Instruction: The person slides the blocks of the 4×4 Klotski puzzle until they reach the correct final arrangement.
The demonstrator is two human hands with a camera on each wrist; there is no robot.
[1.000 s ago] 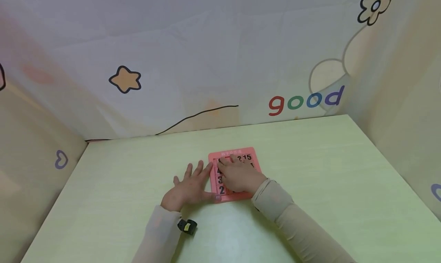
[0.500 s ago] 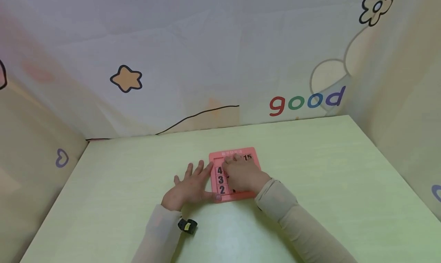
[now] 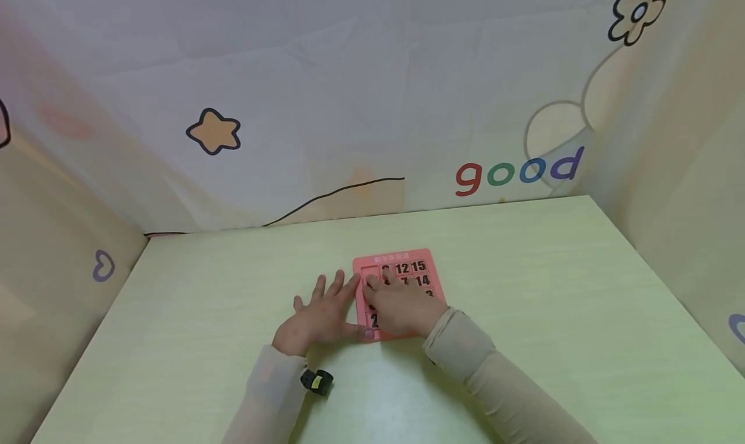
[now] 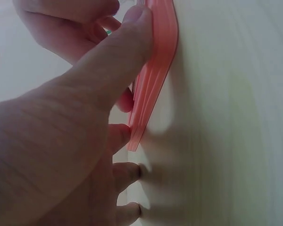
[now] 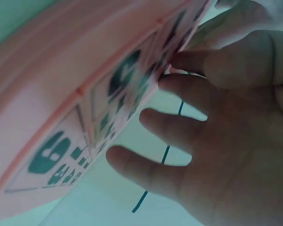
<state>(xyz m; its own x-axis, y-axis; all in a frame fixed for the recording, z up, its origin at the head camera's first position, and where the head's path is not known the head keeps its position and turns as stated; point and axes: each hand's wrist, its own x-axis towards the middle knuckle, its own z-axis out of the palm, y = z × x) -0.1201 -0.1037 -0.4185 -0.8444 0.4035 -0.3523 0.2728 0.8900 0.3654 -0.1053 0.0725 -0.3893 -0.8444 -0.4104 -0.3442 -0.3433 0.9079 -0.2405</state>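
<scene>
A pink number slide puzzle (image 3: 401, 255) lies on the table, its tiles printed with black numbers. Its top left slot shows bare pink; tiles such as 12 and 15 (image 3: 418, 266) stand further right in that row. My left hand (image 3: 317, 321) lies spread along the puzzle's left side, thumb on the lower left corner and index fingertip at the left edge. Over the lower left tiles is my right hand (image 3: 401, 307), fingertips on the left column and hiding several tiles. In the right wrist view, the right hand (image 5: 217, 127) has its fingers extended toward the puzzle's face (image 5: 99, 113).
The puzzle rests near the middle of a pale green table (image 3: 553, 289). Behind it rises a cloth backdrop (image 3: 326, 108) with a star and the word "good", and cloth walls flank both sides. A small black device (image 3: 317, 382) sits at the left wrist.
A tile has left the top left slot, sliding right. My right hand has since moved left and down onto the left column, uncovering tiles at the upper right. My left hand stays in place.
</scene>
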